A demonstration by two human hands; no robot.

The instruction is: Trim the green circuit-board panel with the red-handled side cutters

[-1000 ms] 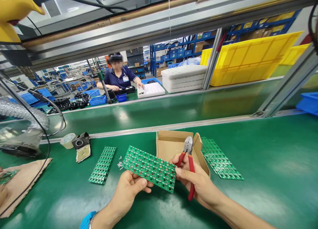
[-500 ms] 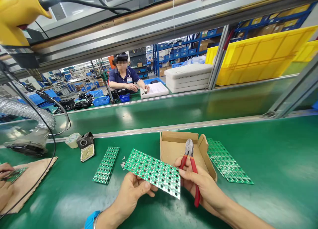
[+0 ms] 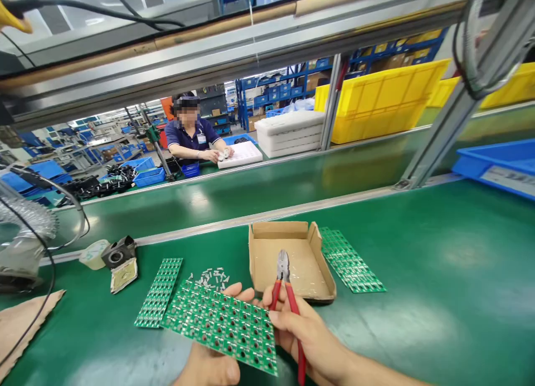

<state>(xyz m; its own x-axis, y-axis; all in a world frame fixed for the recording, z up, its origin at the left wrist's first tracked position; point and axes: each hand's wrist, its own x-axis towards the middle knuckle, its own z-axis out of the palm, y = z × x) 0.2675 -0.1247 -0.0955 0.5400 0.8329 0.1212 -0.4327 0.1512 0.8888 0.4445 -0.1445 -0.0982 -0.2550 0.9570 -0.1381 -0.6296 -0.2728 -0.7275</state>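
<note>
My left hand (image 3: 211,366) grips the near edge of a green circuit board panel (image 3: 221,324) full of round holes, thumb on top and fingertips showing behind its far edge. My right hand (image 3: 307,333) is closed around red-handled cutting pliers (image 3: 286,297), whose grey jaws point away over a shallow open cardboard box (image 3: 290,257). The right thumb touches the panel's right edge. Several small white parts (image 3: 211,275) lie on the mat just beyond the panel.
Two more green panels lie flat, one at the left (image 3: 159,291) and one right of the box (image 3: 349,260). A tape roll (image 3: 92,254) and a black part (image 3: 117,252) sit far left. A blue bin (image 3: 497,165) stands right. A co-worker (image 3: 190,135) works across the conveyor.
The view swung right and down. The panel and both hands sit lower and closer to me, and the panel now lies flatter. The pile of small white parts has come into view behind it.
</note>
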